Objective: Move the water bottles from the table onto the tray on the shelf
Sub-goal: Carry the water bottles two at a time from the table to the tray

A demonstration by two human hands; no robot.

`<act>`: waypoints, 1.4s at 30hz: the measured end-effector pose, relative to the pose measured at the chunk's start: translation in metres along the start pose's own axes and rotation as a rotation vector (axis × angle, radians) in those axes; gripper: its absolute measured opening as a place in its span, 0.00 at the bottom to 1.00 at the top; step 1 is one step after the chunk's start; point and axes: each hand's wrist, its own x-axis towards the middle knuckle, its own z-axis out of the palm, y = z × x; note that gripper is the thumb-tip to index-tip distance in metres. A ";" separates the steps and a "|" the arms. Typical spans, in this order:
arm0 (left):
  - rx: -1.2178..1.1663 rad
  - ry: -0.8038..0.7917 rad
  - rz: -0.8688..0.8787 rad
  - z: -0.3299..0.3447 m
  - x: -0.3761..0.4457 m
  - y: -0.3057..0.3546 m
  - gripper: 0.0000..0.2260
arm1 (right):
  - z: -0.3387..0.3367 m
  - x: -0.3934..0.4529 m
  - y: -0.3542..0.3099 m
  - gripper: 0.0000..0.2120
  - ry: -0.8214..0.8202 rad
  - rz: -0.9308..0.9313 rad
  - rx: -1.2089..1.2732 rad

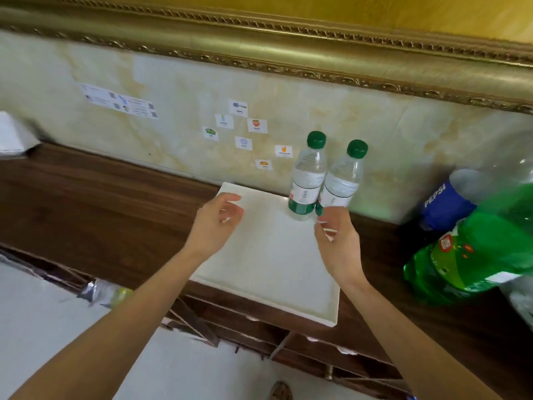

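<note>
Two clear water bottles with green caps stand side by side at the far right corner of a cream tray (268,264) on the dark wooden shelf. The left bottle (308,177) and the right bottle (343,180) touch each other. My right hand (336,235) hovers just in front of the right bottle's base, fingers apart and empty. My left hand (215,223) is over the tray's left edge, fingers loosely curled, holding nothing.
A Pepsi bottle (444,203) and a large green soda bottle (473,255) lie on the shelf to the right. Picture stickers (242,131) dot the wall behind. A white box (14,137) sits at far left. A grey table surface (43,313) lies below left.
</note>
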 end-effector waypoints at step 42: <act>0.733 0.759 -1.348 -0.920 -0.601 -0.414 0.17 | 0.961 -0.665 -0.593 0.16 -1.583 -1.399 -0.193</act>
